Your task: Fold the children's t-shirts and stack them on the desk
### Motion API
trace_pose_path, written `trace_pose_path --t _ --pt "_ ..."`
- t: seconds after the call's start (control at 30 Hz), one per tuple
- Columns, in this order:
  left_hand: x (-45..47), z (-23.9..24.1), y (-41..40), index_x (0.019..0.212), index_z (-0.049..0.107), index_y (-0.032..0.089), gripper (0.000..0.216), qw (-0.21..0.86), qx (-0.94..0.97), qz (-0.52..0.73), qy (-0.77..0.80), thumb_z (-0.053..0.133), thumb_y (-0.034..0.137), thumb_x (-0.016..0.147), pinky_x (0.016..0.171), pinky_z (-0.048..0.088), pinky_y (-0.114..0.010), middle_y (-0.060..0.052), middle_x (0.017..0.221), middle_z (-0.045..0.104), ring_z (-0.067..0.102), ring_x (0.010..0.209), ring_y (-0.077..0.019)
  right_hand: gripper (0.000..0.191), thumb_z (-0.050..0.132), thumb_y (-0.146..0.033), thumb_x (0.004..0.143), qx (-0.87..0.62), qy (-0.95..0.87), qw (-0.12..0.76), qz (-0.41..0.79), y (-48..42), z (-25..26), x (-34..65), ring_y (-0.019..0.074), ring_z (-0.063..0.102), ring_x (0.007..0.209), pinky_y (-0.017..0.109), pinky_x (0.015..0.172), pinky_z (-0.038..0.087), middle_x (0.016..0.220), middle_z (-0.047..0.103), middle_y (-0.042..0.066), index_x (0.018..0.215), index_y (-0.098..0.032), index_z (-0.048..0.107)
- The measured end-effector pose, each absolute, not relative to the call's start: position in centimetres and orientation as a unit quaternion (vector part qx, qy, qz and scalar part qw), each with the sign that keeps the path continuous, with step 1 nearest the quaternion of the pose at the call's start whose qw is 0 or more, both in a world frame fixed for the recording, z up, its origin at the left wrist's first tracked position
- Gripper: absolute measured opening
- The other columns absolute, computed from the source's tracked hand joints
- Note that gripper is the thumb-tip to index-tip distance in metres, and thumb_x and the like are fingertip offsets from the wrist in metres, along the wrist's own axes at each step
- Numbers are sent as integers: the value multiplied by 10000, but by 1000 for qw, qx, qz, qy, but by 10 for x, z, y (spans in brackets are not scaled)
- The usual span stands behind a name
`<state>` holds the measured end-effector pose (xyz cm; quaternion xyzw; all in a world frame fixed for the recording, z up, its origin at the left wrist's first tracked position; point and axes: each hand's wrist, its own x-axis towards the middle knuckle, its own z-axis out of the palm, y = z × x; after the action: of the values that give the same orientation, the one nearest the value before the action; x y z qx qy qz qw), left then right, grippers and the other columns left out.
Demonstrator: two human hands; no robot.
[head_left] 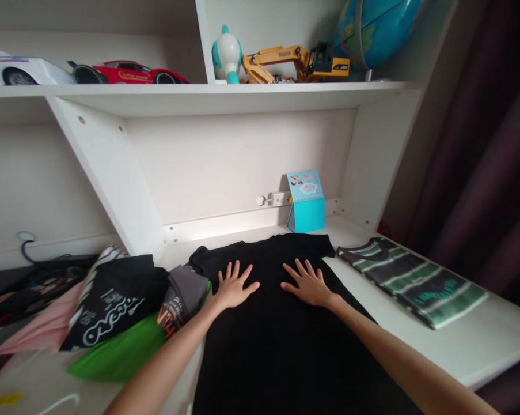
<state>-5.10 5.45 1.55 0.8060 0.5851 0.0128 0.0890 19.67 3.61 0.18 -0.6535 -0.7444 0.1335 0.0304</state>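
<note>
A black T-shirt (268, 346) lies spread flat on the white desk (471, 346), its collar end toward the back wall. My left hand (234, 286) rests palm-down on the shirt's upper left part, fingers spread. My right hand (308, 284) lies flat on the upper right part, fingers spread too. The two hands are about a hand's width apart. Neither hand holds anything.
A folded green-striped shirt (415, 282) lies at the right. A heap of clothes (113, 305), black, pink, green and grey, sits at the left. A blue desk calendar (306, 202) stands at the back. Toy cars (125, 72), a yellow excavator (294, 62) and a globe (376, 29) fill the shelf above.
</note>
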Motion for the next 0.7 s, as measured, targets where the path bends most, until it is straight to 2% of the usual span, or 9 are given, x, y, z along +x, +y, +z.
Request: trace_pose_path --t 0.13,0.23,0.3,0.33,0.4,0.5,0.6,0.7 --pt "-41 25 79 1404 184 320 782 90 796 -8 599 192 752 752 976 124 -633 -126 1484 91 56 1335 -378 772 216 -744 768 -652 -743 23 151 63 11 203 359 -56 1331 608 997 57 1498 8 64 1417 -336 121" --pt "-36 37 97 1315 402 291 681 67 802 -10 594 292 691 775 933 237 -625 -146 1389 358 310 1253 -392 801 287 -751 745 -635 -753 12 170 67 15 210 372 -27 1330 612 990 82 1496 36 79 1414 -336 141" --pt "-32 42 109 1256 474 250 580 41 807 15 589 283 596 832 934 286 -577 -142 1327 441 383 1211 -351 844 375 -762 699 -622 -761 6 181 64 17 213 386 5 1327 618 983 97 1490 84 95 1404 -337 191" --pt "-29 43 115 1268 457 232 554 29 809 31 586 255 547 859 948 290 -551 -137 1344 419 354 1237 -331 852 406 -759 685 -617 -765 6 184 63 19 213 387 16 1327 617 982 104 1486 105 103 1398 -329 225" --pt "-23 39 127 1338 352 210 547 12 812 57 580 207 485 888 981 263 -529 -124 1431 284 205 1317 -302 815 393 -729 720 -610 -772 17 179 64 22 208 359 24 1336 597 992 119 1484 115 108 1395 -294 257" --pt "-13 23 140 1394 233 221 607 8 804 66 590 185 533 876 989 188 -595 -101 1483 139 37 1350 -315 693 260 -629 837 -606 -779 51 153 76 26 190 274 0 1353 534 1022 128 1493 72 74 1413 -247 208" --pt "-11 5 147 1395 216 323 666 39 787 47 614 146 655 822 962 114 -666 -54 1492 114 31 1339 -370 653 199 -588 869 -613 -776 72 128 99 24 173 252 -36 1353 509 1035 106 1496 55 50 1414 -227 206" --pt "-14 -2 151 1377 210 407 691 69 782 44 618 147 729 769 942 71 -696 -10 1496 87 36 1327 -407 668 170 -632 853 -629 -765 75 116 123 15 169 299 -27 1346 550 1018 100 1495 77 37 1404 -261 238"
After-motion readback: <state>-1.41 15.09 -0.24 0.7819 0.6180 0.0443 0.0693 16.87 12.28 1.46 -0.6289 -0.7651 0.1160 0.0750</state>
